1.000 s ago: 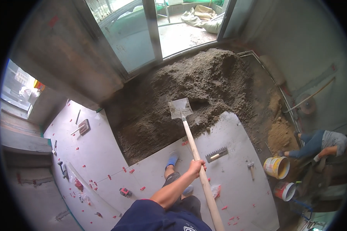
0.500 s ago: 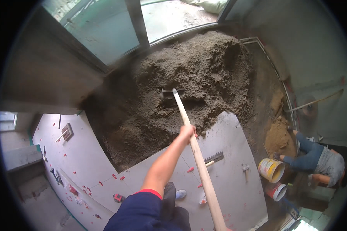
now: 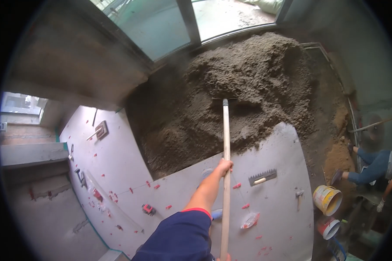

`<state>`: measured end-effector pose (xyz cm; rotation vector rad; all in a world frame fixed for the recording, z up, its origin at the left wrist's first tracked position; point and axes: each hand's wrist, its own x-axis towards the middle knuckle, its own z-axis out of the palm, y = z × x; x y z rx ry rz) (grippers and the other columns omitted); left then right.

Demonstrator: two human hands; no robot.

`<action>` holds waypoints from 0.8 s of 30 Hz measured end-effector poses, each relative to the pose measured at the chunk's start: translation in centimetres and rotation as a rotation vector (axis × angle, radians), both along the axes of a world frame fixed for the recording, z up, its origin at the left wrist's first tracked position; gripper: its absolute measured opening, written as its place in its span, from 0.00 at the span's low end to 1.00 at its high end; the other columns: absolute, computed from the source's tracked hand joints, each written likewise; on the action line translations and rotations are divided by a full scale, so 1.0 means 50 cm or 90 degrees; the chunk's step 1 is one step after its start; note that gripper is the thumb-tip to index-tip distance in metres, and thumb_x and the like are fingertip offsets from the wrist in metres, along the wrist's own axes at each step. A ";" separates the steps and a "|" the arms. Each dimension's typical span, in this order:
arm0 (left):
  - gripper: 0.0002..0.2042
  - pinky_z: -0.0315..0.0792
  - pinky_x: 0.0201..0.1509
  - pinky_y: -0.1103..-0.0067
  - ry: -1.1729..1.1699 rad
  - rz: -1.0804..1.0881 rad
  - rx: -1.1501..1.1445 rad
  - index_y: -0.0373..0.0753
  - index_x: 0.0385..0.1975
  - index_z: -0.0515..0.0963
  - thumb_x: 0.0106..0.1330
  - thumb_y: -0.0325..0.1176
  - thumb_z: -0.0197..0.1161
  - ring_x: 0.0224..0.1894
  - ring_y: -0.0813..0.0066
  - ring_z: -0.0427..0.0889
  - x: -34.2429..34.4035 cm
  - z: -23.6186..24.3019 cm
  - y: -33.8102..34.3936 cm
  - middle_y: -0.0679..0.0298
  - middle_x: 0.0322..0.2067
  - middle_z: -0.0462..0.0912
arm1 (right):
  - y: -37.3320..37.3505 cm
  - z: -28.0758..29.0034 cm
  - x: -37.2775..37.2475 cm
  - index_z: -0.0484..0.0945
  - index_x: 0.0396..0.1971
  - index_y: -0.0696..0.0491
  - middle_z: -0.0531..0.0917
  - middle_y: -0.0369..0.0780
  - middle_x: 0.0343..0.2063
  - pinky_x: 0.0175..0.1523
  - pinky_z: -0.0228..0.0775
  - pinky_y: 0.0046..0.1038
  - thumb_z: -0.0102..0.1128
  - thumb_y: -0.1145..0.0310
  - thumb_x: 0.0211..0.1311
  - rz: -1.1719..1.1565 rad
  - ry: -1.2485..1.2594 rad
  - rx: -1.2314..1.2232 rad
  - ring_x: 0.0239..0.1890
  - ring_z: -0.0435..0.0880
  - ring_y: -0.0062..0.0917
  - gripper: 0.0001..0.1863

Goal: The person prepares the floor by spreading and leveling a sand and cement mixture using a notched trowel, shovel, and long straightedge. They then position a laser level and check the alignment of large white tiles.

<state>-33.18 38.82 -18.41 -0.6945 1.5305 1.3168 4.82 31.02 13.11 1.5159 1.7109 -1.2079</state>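
My left hand [image 3: 225, 166] grips the long wooden shovel handle [image 3: 226, 130], partway along it. My right hand [image 3: 224, 257] shows only in part at the bottom edge, wrapped round the same handle. The shovel's blade is mostly buried in the pile of damp grey mortar [image 3: 252, 69], with just a thin edge visible. Beneath my arms lie pale floor tiles [image 3: 278, 152] with scattered red clips [image 3: 236, 186]. A notched trowel [image 3: 262, 177] and a plastic bag of red pieces [image 3: 250, 220] lie right of the handle.
Another person [image 3: 370, 167] crouches at the right beside two buckets [image 3: 326, 200] and sandy material [image 3: 337, 156]. A rubber float [image 3: 101, 130], mallet [image 3: 298, 198] and red tool [image 3: 148, 209] lie on the tiles. A glazed door [image 3: 161, 30] stands beyond the pile, a ledge [image 3: 32, 152] at the left.
The shovel blade, visible a second ago on the pile, has sunk into it. The handle now stands more upright in the view, which has shifted. The other person's arm has moved.
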 end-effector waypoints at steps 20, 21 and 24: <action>0.05 0.68 0.17 0.75 -0.349 0.141 -0.072 0.35 0.24 0.69 0.48 0.21 0.56 0.13 0.70 0.70 0.558 0.191 -0.256 0.61 0.14 0.69 | 0.108 0.122 0.347 0.71 0.48 0.55 0.77 0.51 0.39 0.43 0.69 0.35 0.57 0.63 0.53 0.370 -0.173 0.134 0.42 0.77 0.41 0.22; 0.06 0.69 0.18 0.76 -0.371 0.178 -0.089 0.35 0.25 0.68 0.48 0.20 0.56 0.14 0.70 0.71 0.574 0.180 -0.267 0.61 0.14 0.69 | 0.108 0.127 0.377 0.71 0.48 0.55 0.77 0.51 0.39 0.44 0.69 0.35 0.57 0.63 0.54 0.393 -0.177 0.134 0.42 0.77 0.41 0.22; 0.08 0.70 0.18 0.76 -0.401 0.224 -0.078 0.35 0.27 0.67 0.48 0.19 0.56 0.14 0.70 0.71 0.535 0.215 -0.246 0.61 0.16 0.68 | 0.098 0.145 0.504 0.71 0.49 0.55 0.77 0.50 0.41 0.45 0.69 0.34 0.57 0.63 0.55 0.452 -0.200 0.137 0.44 0.77 0.39 0.22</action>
